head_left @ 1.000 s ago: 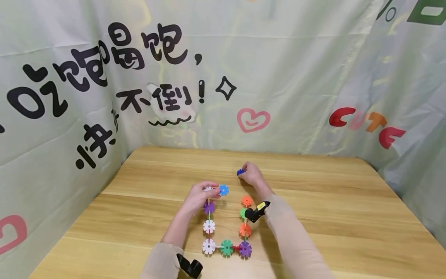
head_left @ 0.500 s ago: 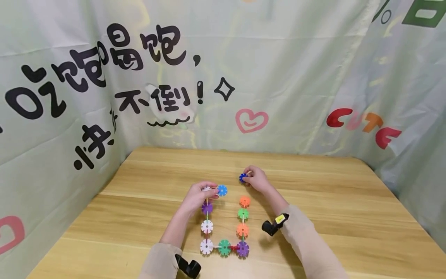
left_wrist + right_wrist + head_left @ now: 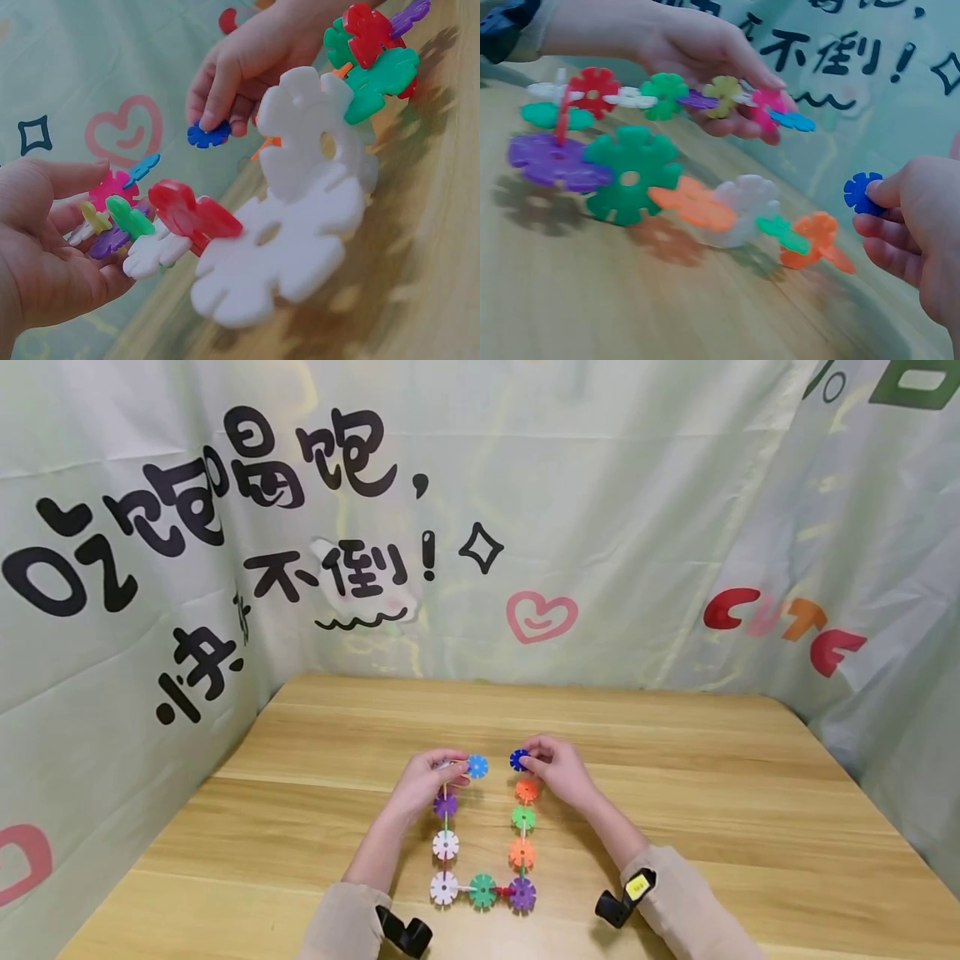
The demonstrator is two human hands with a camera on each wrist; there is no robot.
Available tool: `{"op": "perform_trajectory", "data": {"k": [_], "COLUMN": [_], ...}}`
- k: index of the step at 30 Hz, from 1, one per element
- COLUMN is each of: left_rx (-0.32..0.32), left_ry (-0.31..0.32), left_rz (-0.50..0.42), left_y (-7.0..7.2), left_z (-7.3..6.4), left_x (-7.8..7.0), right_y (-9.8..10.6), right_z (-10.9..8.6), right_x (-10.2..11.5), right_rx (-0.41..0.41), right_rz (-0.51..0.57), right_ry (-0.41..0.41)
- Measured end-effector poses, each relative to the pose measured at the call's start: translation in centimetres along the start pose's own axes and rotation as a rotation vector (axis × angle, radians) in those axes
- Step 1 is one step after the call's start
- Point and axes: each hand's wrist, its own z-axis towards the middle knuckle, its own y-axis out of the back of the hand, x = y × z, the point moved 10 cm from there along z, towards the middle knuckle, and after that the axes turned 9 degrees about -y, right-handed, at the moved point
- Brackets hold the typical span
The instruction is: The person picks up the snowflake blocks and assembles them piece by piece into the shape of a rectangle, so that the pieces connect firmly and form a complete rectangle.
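Observation:
Notched plastic snowflake discs are joined into a U-shaped chain. At its upper left my left hand (image 3: 423, 787) grips the chain, thumb and fingers around the pink disc (image 3: 768, 109) in the right wrist view. A light blue disc (image 3: 477, 767) sticks out beyond those fingertips. My right hand (image 3: 561, 772) pinches a loose dark blue disc (image 3: 517, 760) between thumb and fingers. It is held just past the orange disc (image 3: 527, 790) that ends the chain's right side, with a gap between them in the right wrist view. My left fingers partly hide the white disc near them.
The chain's near side has a white disc (image 3: 444, 888), a green disc (image 3: 483, 891) and a purple disc (image 3: 522, 894) close to the front of the wooden table (image 3: 712, 793). A printed curtain (image 3: 637, 527) stands behind the table and along its sides.
My right hand has come nearer, bringing the dark blue disc from the back of the table to just beyond the orange end disc. My left hand stays in place on the chain.

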Motion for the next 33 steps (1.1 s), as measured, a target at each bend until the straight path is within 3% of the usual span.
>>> {"op": "perform_trajectory", "data": {"k": [7, 19, 33], "left_rx": [0.007, 0.011, 0.000], "left_ry": [-0.009, -0.004, -0.001], "left_rz": [0.021, 0.037, 0.021], "left_y": [0.2, 0.1, -0.1], "left_z": [0.4, 0.3, 0.3], "left_x": [0.9, 0.8, 0.7], "right_y": [-1.2, -2.2, -2.1], "right_z": [-1.4, -2.1, -3.1], "right_x": [2.2, 3.0, 4.1], "right_rx": [0.007, 0.027, -0.076], "right_rz": [-0.070, 0.025, -0.133], "right_ry": [0.126, 0.160, 0.343]}}
